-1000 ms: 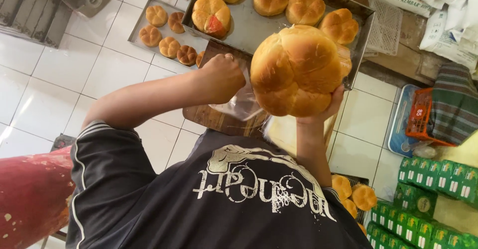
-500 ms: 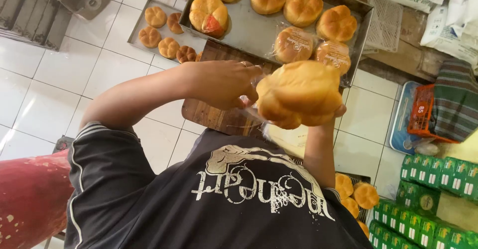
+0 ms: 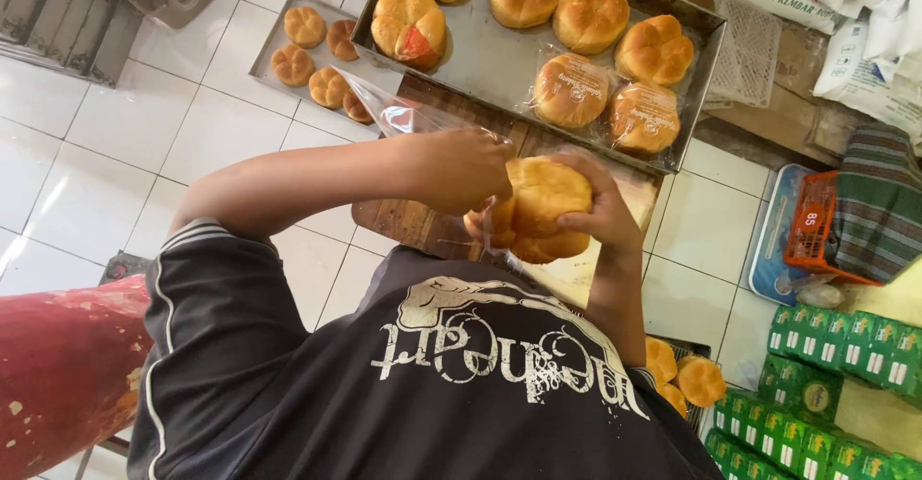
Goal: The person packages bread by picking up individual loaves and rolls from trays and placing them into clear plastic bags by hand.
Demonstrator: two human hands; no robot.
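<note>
My right hand [image 3: 597, 213] grips a large golden round bun [image 3: 543, 202] in front of my chest. Pressed against the bun's left side, my left hand [image 3: 459, 168] pinches a clear plastic bag [image 3: 399, 113] that trails up and to the left. Whether the bun is partly inside the bag is unclear. Both hands hover over a wooden board [image 3: 423, 221]. Beyond it lies a big metal tray [image 3: 499, 62] with several similar buns, two of them wrapped in plastic [image 3: 605, 106].
A smaller tray [image 3: 280, 58] of little buns lies on the white tiled floor at upper left. More buns [image 3: 684, 376] lie at lower right beside stacked green boxes [image 3: 816, 384]. An orange basket [image 3: 812, 230] and white sacks [image 3: 864, 29] stand on the right, a red object [image 3: 58, 365] at lower left.
The bun has come down from close to the camera to chest height. My left hand has closed in on it, and the bag now trails out to the left.
</note>
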